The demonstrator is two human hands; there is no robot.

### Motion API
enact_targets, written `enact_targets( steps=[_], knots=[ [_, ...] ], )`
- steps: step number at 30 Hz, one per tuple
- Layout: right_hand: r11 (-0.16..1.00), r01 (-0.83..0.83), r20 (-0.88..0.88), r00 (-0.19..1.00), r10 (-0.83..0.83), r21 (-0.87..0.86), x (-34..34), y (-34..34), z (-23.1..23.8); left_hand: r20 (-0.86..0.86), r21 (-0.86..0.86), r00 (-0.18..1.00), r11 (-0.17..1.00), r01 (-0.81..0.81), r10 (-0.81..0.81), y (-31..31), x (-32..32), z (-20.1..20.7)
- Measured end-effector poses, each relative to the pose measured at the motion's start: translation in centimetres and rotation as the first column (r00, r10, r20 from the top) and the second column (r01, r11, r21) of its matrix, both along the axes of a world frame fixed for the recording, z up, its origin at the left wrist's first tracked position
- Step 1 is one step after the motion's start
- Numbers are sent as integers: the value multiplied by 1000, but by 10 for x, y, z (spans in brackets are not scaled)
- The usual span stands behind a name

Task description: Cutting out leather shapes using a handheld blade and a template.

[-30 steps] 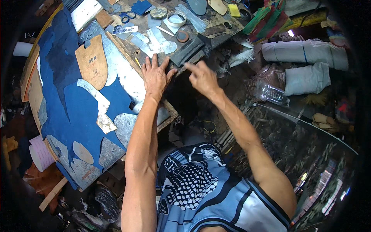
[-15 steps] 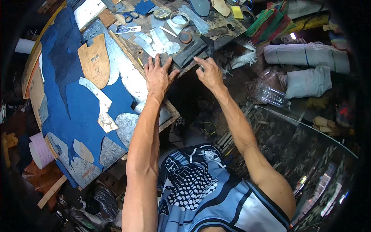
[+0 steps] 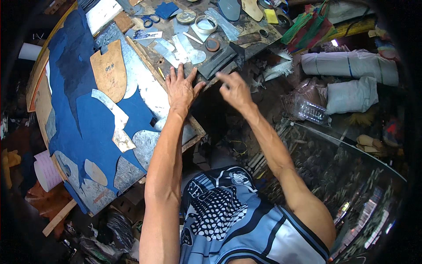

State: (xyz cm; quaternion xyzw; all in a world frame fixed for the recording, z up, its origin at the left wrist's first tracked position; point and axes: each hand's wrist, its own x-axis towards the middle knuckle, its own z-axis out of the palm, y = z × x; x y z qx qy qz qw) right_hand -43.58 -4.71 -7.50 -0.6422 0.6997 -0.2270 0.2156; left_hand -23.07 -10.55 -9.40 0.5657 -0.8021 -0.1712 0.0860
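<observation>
My left hand (image 3: 181,90) lies flat on the near edge of the workbench, its fingers spread and nothing in them. Just right of it sits a dark, flat rectangular block (image 3: 216,61) at the bench corner. My right hand (image 3: 235,90) hovers close to the block's near right side, its index finger stretched forward and the others curled in. Motion blurs its fingertips, and whatever it may pinch is too small to make out. Beyond the block lie a small round reddish-brown piece (image 3: 212,44), pale cut pieces (image 3: 182,48) and a thin white stick (image 3: 192,38).
A roll of tape (image 3: 205,24), scissors (image 3: 150,20) and a yellow block (image 3: 271,16) lie farther back. On the left, blue sheet material (image 3: 83,132) and a tan pattern piece (image 3: 109,72) cover a slanted board. Wrapped bundles (image 3: 351,94) stand at right.
My right hand has drawn slightly left and down, toward me, its fingertips now blurred beside the dark block. The left hand stays in place on the bench.
</observation>
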Motion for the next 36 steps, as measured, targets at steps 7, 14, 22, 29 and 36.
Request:
enact_targets(
  steps=[7,14,22,29,36],
  knots=[
    [994,-85,8,996,85,-69,0,4,-8,4,-9,1000,1000,3,-3,-1,1,-1],
    [997,-73,-2,997,73,0,-2,4,-2,19,-22,1000,1000,13,-12,1,1,-3],
    [997,-81,-35,996,81,-7,2,1,3,4,-1,1000,1000,-7,7,0,1,1],
    [981,-191,-26,981,191,-20,-3,5,2,11,-7,1000,1000,-3,3,1,1,1],
    [998,-18,195,980,28,-52,-17,5,12,7,-14,1000,1000,-4,4,0,2,1]
  ],
)
